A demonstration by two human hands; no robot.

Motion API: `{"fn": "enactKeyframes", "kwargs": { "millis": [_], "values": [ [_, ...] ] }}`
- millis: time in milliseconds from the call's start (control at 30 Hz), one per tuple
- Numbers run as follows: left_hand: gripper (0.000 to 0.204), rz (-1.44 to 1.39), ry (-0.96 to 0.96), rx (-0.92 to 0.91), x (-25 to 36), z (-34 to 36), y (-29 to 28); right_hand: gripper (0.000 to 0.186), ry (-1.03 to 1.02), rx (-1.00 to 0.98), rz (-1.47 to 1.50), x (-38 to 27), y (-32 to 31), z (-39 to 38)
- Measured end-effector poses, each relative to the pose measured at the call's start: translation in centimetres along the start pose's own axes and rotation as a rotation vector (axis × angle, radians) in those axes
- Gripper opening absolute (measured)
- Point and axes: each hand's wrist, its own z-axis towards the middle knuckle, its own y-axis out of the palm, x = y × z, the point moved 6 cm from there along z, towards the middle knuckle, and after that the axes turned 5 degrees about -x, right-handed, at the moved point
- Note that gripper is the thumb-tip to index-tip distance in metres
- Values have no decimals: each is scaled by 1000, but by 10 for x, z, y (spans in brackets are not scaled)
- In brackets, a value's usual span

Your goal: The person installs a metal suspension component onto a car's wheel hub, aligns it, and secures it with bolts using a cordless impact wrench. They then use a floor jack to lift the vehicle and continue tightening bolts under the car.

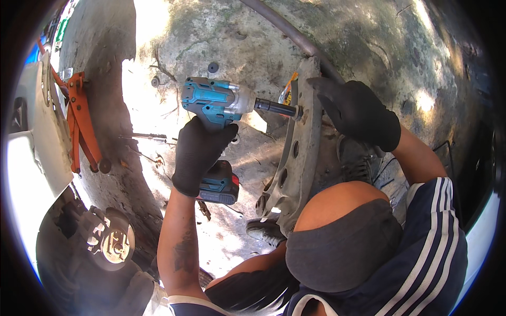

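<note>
Here's the grey perforated beam [288,179], biggest of the lot, and well to its left, an orange jack [80,118]! Just left of the beam, the teal impact wrench [211,100] is firmly clasped in the left hand [199,152] (black-gloved, like its partner). The right hand [363,115] is at the beam's upper right edge, fingers bent; gripping or merely resting, I can't tell. Smaller now: the dark socket [275,107] meets a bolt [299,112] on the beam's upper part.

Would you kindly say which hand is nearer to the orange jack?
Left: the left hand is right of the orange jack; the right hand is farther right, at the metal beam.
</note>
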Motion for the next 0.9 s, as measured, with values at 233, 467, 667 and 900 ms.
{"fn": "enactKeyframes", "kwargs": {
  "millis": [233, 467, 667, 900],
  "values": [
    [46, 69, 54, 28, -3, 0, 0, 34, 112, -109, -17, -4, -3, 3],
    [38, -208, 136, -25, 1, -3, -33, 36, 29, -175, -234, -7, 5, -6],
    [25, -221, -103, 229, -37, -30, -97, 35, 62, -95, -107, -6, -2, -2],
    [29, -193, -178, 210, -163, -46, -22, 25, 211, 79, -88, 21, -34, -15]
  ]
}}
